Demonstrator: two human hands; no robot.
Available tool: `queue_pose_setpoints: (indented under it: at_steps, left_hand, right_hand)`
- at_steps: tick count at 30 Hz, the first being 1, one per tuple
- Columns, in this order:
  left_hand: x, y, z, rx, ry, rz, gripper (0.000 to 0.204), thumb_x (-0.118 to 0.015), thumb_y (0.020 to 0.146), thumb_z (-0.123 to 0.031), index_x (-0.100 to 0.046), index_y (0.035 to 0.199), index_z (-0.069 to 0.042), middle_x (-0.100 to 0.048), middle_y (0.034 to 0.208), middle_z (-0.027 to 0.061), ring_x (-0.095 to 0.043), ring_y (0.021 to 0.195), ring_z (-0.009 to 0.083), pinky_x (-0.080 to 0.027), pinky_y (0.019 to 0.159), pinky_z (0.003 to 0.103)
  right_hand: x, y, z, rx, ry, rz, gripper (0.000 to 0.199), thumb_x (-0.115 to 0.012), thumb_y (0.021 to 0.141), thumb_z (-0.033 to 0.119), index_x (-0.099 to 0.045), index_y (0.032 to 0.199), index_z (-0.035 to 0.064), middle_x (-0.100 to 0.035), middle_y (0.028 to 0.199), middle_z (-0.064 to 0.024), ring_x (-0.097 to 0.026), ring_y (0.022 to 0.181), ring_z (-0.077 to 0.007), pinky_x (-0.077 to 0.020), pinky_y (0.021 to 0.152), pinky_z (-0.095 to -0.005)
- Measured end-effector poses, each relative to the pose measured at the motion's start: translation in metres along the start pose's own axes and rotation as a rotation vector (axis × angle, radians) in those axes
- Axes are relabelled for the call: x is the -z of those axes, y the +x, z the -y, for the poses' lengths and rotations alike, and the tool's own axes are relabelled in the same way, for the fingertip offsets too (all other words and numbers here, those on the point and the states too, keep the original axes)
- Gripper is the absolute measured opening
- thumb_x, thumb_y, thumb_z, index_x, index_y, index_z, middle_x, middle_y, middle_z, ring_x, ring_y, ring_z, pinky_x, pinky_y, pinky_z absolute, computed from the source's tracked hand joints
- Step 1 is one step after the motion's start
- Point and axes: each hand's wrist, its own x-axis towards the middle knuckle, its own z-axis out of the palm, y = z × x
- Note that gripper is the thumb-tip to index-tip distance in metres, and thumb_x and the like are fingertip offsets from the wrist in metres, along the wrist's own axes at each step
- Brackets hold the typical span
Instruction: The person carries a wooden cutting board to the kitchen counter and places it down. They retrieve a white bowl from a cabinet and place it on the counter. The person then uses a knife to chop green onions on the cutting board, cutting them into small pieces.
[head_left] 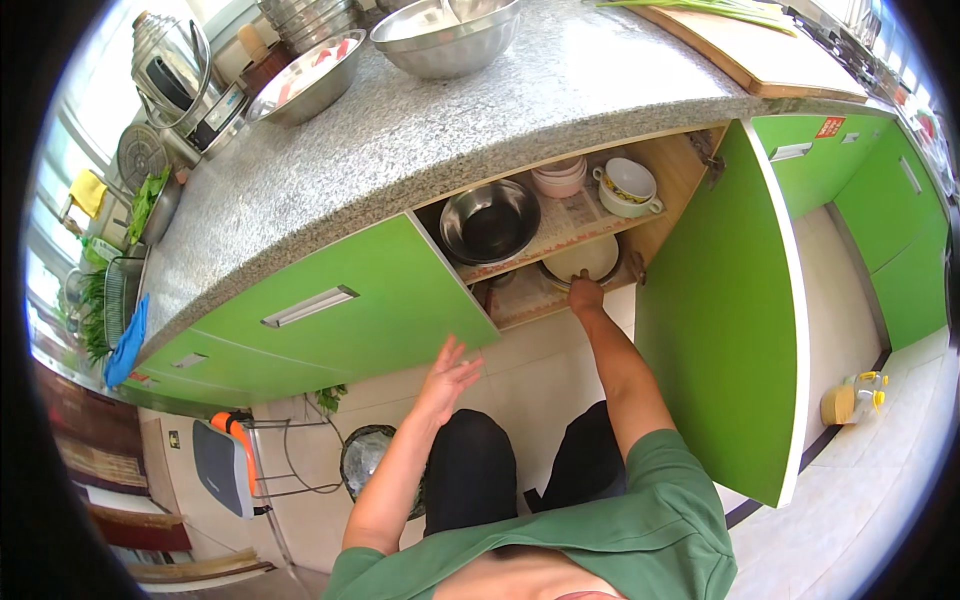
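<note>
Glossy green cabinet door (722, 310), speckled stone counter (440, 130), shiny steel bowl (490, 222), glazed plate (583, 262).

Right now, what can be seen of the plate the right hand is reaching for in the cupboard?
The plate is round, shallow and cream-white, seemingly glazed ceramic. It lies flat on the lower shelf of the open green cupboard, below the shelf holding a steel bowl. It seems to rest on a darker dish, though that is hard to tell. The right hand touches its near rim; whether the fingers grip it cannot be told. Its far edge is hidden by the upper shelf.
</note>
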Motion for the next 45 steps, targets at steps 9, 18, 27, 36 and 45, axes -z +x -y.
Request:
queue_pose_setpoints:
  at_steps: [9,18,27,36,45]
  left_hand:
    - [-0.013,0.017,0.013,0.059,0.045,0.076,0.069,-0.042,0.099,-0.005,-0.003,0.155,-0.012,-0.009,0.16,0.016,-0.044,0.134,0.032,-0.038,0.108,0.041]
    - [-0.036,0.039,0.01,0.118,-0.011,0.186,0.069,-0.044,0.098,-0.006,-0.004,0.155,-0.009,-0.011,0.159,0.0184,-0.044,0.133,0.0321,-0.039,0.108,0.041]
    - [-0.084,0.02,-0.016,0.397,0.086,0.104,0.07,-0.052,0.098,-0.026,-0.012,0.154,-0.011,-0.033,0.148,0.0148,-0.045,0.128,0.0308,-0.041,0.102,0.053]
    - [-0.1,-0.057,-0.097,0.552,0.219,0.071,0.037,-0.042,0.092,-0.004,-0.052,0.127,-0.002,-0.064,0.115,0.0149,-0.067,0.097,0.0265,-0.058,0.079,0.043]
    - [-0.113,-0.143,-0.213,0.521,0.204,-0.007,0.034,-0.047,0.092,-0.007,-0.052,0.125,0.004,-0.064,0.113,0.0146,-0.066,0.096,0.0242,-0.057,0.075,0.04]
  right_hand:
    - [0.012,-0.001,-0.01,-0.052,0.28,-0.349,0.01,-0.066,0.081,0.012,-0.068,0.087,0.0046,-0.06,0.097,-0.0158,-0.064,0.088,-0.0356,-0.0528,0.071,-0.045]
    - [0.065,-0.09,0.005,0.085,0.696,-0.78,0.005,-0.063,0.076,-0.003,-0.063,0.073,0.0011,-0.056,0.08,-0.0143,-0.058,0.07,-0.0317,-0.0479,0.064,-0.0376]
    - [0.167,-0.293,0.043,0.09,0.743,-0.486,0.008,-0.069,0.076,0.0,-0.065,0.082,0.0026,-0.059,0.086,-0.011,-0.062,0.082,-0.0314,-0.0509,0.072,-0.0374]
    - [0.318,-0.385,0.082,0.117,0.713,-0.318,0.024,-0.07,0.074,0.002,-0.067,0.098,0.0068,-0.058,0.098,-0.0122,-0.063,0.086,-0.0319,-0.052,0.073,-0.0382]
    - [0.47,-0.422,0.072,-0.13,0.461,-0.601,0.032,-0.065,0.07,0.004,-0.065,0.101,0.0092,-0.051,0.096,-0.0124,-0.051,0.088,-0.0303,-0.0422,0.079,-0.041]
